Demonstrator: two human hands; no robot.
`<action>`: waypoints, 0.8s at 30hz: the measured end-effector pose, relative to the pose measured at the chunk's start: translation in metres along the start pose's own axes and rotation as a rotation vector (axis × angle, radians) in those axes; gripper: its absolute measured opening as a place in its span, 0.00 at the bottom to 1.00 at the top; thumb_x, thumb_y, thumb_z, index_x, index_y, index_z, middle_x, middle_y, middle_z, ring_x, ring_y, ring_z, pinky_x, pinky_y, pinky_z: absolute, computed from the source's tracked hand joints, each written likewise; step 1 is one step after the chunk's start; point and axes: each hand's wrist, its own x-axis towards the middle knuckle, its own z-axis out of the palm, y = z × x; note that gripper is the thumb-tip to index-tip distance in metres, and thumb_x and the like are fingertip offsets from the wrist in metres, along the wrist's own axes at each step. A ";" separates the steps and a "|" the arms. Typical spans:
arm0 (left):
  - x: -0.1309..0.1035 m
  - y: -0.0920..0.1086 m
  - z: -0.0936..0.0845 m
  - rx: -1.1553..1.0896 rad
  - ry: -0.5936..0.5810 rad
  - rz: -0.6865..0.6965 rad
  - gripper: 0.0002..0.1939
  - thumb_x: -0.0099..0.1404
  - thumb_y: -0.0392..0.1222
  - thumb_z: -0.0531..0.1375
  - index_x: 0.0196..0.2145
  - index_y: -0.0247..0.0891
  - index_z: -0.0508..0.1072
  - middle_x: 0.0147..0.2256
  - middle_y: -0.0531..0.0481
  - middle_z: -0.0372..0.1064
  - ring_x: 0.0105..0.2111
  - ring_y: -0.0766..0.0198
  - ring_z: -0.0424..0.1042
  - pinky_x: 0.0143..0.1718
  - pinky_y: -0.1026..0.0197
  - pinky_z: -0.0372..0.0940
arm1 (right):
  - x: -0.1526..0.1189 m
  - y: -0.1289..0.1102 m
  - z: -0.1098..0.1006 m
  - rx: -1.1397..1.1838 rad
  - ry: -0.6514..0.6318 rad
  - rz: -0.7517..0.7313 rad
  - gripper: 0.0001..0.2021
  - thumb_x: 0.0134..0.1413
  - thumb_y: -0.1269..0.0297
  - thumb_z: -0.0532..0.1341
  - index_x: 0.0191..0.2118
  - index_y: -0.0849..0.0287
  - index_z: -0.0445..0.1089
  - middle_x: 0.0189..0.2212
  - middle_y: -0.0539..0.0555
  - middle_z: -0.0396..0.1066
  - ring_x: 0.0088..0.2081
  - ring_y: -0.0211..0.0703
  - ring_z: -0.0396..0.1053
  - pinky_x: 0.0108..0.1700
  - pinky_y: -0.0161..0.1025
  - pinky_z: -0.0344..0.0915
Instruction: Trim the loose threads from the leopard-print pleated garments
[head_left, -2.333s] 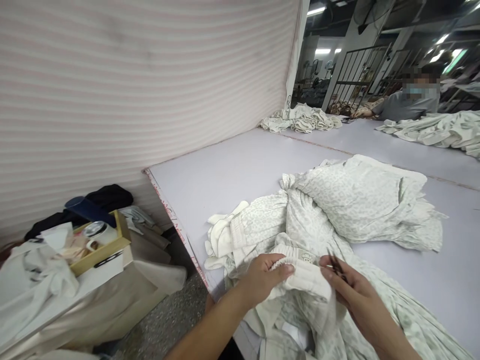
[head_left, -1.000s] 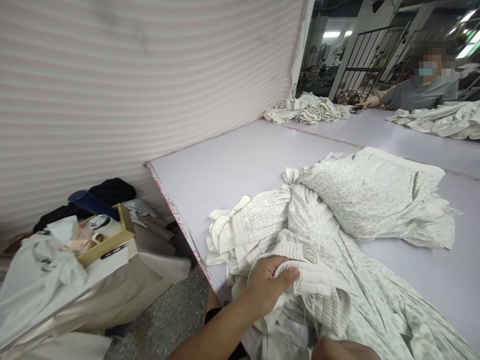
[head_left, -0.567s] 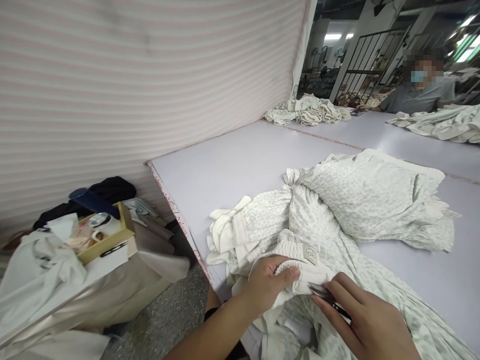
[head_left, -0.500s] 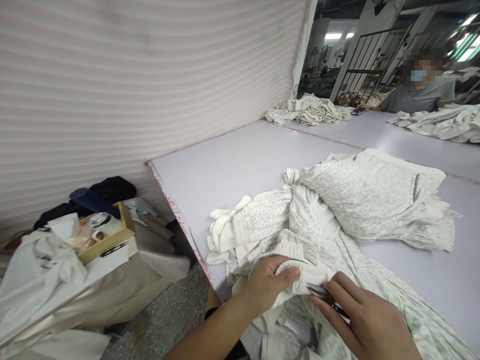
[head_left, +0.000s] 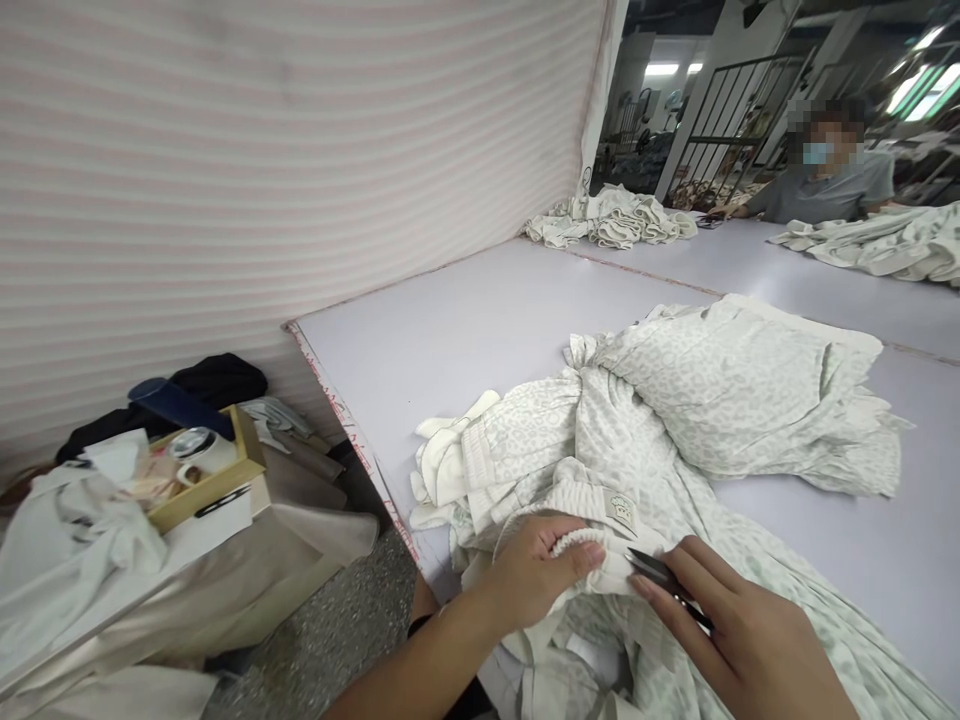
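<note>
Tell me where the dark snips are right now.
In the head view, right of centre near the bottom, the dark snips are in the right hand, tips at the white waistband, just below its small label.

At 5 o'clock, the waistband [head_left: 611, 574] hides some fingertips of the left hand [head_left: 541, 572]. At 4 o'clock, the right hand [head_left: 739, 625] covers part of the dark tool [head_left: 664, 578]; the print of the label [head_left: 621, 511] is too small for reading. Toward 2 o'clock, the face of the person [head_left: 821, 190] is blurred, and the right edge cuts the cloth pile [head_left: 892, 243].
</note>
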 end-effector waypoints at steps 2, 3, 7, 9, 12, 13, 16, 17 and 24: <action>0.000 0.001 0.000 -0.009 -0.006 0.000 0.22 0.60 0.58 0.58 0.38 0.35 0.79 0.32 0.46 0.74 0.35 0.56 0.70 0.40 0.56 0.63 | 0.001 0.003 0.002 -0.002 0.016 -0.033 0.18 0.67 0.51 0.46 0.29 0.55 0.60 0.22 0.44 0.59 0.12 0.28 0.60 0.13 0.30 0.49; -0.001 0.002 0.001 -0.026 -0.007 -0.001 0.22 0.60 0.57 0.59 0.38 0.36 0.79 0.32 0.46 0.74 0.35 0.56 0.70 0.40 0.56 0.63 | 0.001 0.003 0.002 -0.007 0.011 -0.047 0.18 0.67 0.51 0.46 0.29 0.55 0.61 0.22 0.44 0.59 0.12 0.29 0.59 0.13 0.30 0.49; -0.002 0.004 0.002 -0.072 -0.009 0.008 0.20 0.61 0.55 0.59 0.39 0.37 0.79 0.33 0.46 0.75 0.36 0.56 0.71 0.41 0.56 0.64 | 0.001 0.004 0.000 -0.052 -0.054 -0.065 0.19 0.68 0.52 0.44 0.30 0.55 0.63 0.23 0.45 0.61 0.14 0.30 0.61 0.15 0.31 0.51; -0.002 0.005 0.002 -0.054 -0.009 0.000 0.21 0.61 0.56 0.58 0.39 0.37 0.79 0.33 0.46 0.75 0.35 0.55 0.71 0.40 0.57 0.64 | 0.001 0.004 -0.001 -0.059 -0.050 -0.084 0.19 0.68 0.52 0.45 0.31 0.55 0.63 0.23 0.45 0.61 0.13 0.30 0.60 0.14 0.31 0.50; -0.001 0.005 0.002 -0.040 -0.002 -0.028 0.22 0.59 0.58 0.59 0.39 0.38 0.79 0.32 0.46 0.75 0.36 0.54 0.71 0.40 0.57 0.63 | 0.002 0.005 -0.002 -0.023 -0.046 -0.103 0.18 0.68 0.53 0.45 0.31 0.55 0.63 0.23 0.45 0.61 0.13 0.30 0.60 0.13 0.31 0.49; 0.000 0.005 0.002 -0.044 0.003 -0.035 0.23 0.58 0.59 0.59 0.39 0.38 0.79 0.32 0.46 0.75 0.36 0.54 0.71 0.40 0.57 0.63 | 0.002 0.006 -0.003 -0.006 -0.065 -0.090 0.18 0.68 0.53 0.45 0.32 0.54 0.63 0.23 0.45 0.61 0.13 0.30 0.61 0.14 0.31 0.50; 0.000 0.004 0.001 -0.055 0.009 -0.054 0.23 0.57 0.60 0.60 0.39 0.38 0.79 0.32 0.46 0.75 0.36 0.54 0.71 0.39 0.58 0.63 | 0.002 0.005 -0.006 0.014 -0.126 -0.033 0.19 0.68 0.52 0.43 0.33 0.54 0.64 0.24 0.45 0.62 0.15 0.29 0.63 0.16 0.31 0.53; 0.000 0.004 0.001 -0.055 0.010 -0.059 0.23 0.57 0.60 0.60 0.39 0.38 0.79 0.32 0.46 0.75 0.36 0.54 0.71 0.38 0.58 0.63 | 0.002 0.004 -0.006 0.007 -0.135 -0.023 0.19 0.68 0.52 0.43 0.33 0.54 0.64 0.25 0.45 0.62 0.16 0.30 0.63 0.16 0.31 0.53; -0.001 0.002 0.001 -0.041 0.003 -0.054 0.22 0.59 0.58 0.59 0.38 0.38 0.79 0.28 0.48 0.74 0.33 0.55 0.70 0.36 0.59 0.62 | 0.007 0.000 -0.007 -0.039 -0.110 -0.062 0.19 0.68 0.53 0.43 0.32 0.54 0.63 0.24 0.45 0.62 0.15 0.31 0.63 0.15 0.31 0.53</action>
